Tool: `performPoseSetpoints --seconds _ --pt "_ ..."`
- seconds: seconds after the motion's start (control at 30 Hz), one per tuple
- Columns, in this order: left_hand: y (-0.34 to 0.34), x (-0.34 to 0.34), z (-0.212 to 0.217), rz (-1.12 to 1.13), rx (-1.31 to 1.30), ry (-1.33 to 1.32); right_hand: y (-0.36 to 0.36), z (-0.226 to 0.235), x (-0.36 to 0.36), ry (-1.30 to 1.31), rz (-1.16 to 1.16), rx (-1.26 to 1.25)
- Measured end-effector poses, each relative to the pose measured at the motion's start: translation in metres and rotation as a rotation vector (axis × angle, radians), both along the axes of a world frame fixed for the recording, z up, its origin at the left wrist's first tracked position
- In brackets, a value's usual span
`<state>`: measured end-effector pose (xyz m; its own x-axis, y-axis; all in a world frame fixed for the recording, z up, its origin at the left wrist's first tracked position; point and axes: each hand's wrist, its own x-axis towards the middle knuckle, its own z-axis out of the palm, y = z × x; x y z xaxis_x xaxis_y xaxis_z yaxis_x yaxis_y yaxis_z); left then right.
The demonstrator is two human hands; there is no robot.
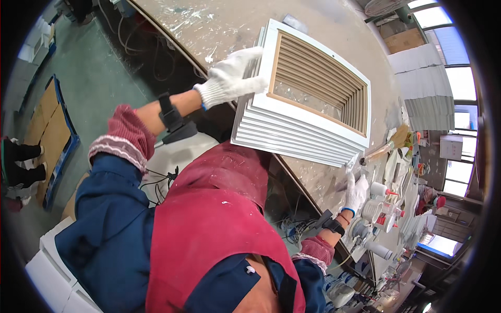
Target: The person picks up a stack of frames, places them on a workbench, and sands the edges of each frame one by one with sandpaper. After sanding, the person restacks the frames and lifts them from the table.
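A stack of white rectangular frames point(318, 128) with brown inner edges stands on the worktable, its near part reaching over the table's edge by my lap. My left hand point(229, 78), in a white knitted glove, grips the stack's left side, thumb and fingers spread along the top frame. By the stack's lower right corner is my right hand point(356, 194), gloved in white too. Its fingers are partly bent, and a small blurred greyish thing shows beside them; I cannot make out what it is. Through the frames' opening the speckled tabletop shows.
The worktable point(219, 31) is stained with white. Past my right hand stand a white bottle with a red tip point(381, 190), clear plastic bottles point(385, 216) and a brush point(378, 151). A grey block point(295, 23) lies behind the frames. Cables hang under the table.
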<state>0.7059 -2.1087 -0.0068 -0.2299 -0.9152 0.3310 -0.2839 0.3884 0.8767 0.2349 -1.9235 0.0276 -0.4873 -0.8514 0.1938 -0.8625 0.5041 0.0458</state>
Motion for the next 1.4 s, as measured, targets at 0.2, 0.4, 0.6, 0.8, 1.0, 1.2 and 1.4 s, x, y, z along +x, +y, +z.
performPoseSetpoints --seconds 0.2,0.4,0.6,0.8,1.0,1.2,1.4 --pt "0.023 0.021 -0.029 0.127 0.483 -0.13 -0.039 0.031 0.036 -0.204 0.477 -0.43" --pt "0.074 0.008 -0.074 -0.189 0.959 0.393 -0.157 0.026 0.141 -0.175 0.999 -0.152" --pt "0.1 -0.013 -0.112 -0.521 1.261 0.969 -0.178 0.011 0.171 -0.028 1.412 0.405" --pt "0.092 -0.03 -0.14 -0.576 1.389 1.175 -0.143 0.034 0.179 -0.359 1.055 0.672" --pt "0.099 -0.046 -0.144 -0.723 1.251 1.391 -0.158 0.026 0.17 -0.459 1.146 0.783" --pt "0.118 -0.023 -0.131 -0.614 1.047 0.933 -0.129 0.029 0.198 -0.325 1.153 0.796" --pt "0.154 0.044 -0.13 -0.501 0.963 0.665 -0.103 0.045 0.221 -0.505 1.054 0.815"
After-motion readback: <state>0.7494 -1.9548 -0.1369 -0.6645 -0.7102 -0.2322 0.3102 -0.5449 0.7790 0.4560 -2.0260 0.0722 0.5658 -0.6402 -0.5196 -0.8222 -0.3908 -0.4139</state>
